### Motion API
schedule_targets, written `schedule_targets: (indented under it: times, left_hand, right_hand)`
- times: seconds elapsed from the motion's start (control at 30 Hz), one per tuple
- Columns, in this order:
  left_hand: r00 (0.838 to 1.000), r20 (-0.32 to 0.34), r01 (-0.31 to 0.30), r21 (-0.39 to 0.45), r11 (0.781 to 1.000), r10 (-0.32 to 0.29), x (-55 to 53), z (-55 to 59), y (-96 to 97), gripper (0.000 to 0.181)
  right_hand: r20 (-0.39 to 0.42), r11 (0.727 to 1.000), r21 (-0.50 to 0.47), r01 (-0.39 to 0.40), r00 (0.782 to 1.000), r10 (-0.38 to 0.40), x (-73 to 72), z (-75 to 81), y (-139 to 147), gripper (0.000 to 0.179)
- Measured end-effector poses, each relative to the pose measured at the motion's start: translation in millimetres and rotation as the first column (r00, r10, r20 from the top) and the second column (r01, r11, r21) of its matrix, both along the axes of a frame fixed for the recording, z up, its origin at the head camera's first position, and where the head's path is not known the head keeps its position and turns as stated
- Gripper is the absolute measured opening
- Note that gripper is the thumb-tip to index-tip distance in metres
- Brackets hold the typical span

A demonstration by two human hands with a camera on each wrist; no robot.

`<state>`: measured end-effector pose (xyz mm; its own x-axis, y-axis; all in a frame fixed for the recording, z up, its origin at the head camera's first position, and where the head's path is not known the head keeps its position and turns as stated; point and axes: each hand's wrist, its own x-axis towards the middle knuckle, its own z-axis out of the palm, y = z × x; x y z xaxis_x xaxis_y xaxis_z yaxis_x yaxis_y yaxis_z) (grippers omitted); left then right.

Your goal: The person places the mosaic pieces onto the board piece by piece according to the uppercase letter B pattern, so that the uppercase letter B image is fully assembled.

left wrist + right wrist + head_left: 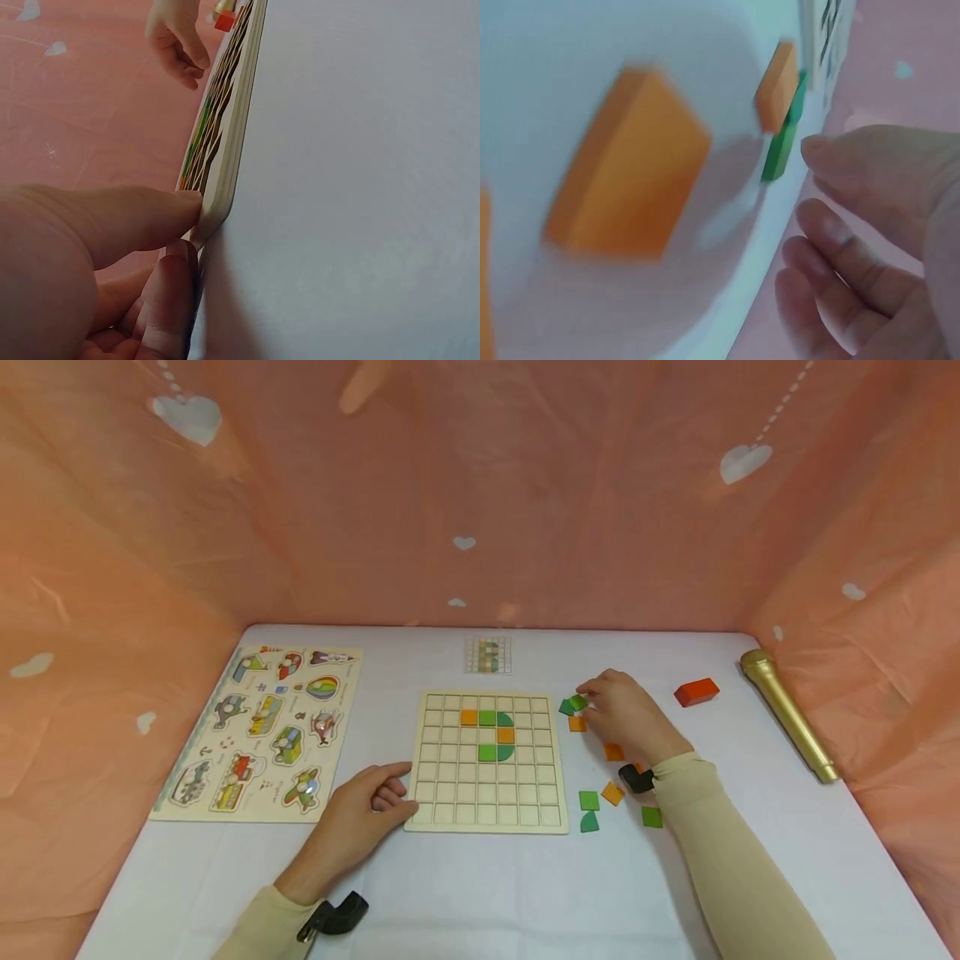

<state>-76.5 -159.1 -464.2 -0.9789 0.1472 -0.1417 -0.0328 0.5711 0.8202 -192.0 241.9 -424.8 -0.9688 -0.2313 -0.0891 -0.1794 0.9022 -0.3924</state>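
A wooden grid board lies mid-table, with several orange and green tiles in its upper cells. At its left edge rests my left hand, index finger and thumb touching the side. The left wrist view shows the thumb at the board's corner. Beyond the right edge my right hand reaches over loose tiles, nearest a green square tile. In the right wrist view its thumb and fingers are parted with nothing between them. A dark green tile and an orange tile lie close by.
Several more tiles, including a green square, lie right of the board. A small pattern card is behind it. A picture puzzle lies left. A red block and a gold microphone are far right.
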Motion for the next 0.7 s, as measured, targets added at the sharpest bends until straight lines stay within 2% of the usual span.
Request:
schedule_targets:
  times: [0.2,0.7]
  left_hand:
    - [1.000,0.007,0.001,-0.002,1.000,-0.001,0.7,0.0,-2.3,0.057]
    - [1.000,0.001,-0.004,-0.005,1.000,0.004,0.6,-1.7,0.0,0.057]
  right_hand:
    - [0.031,0.999,0.047,-0.019,0.999,0.017,-7.4,-1.0,3.5,0.036]
    - [0.055,1.000,0.021,0.022,0.998,-0.023,-2.8,-0.9,7.4,0.028]
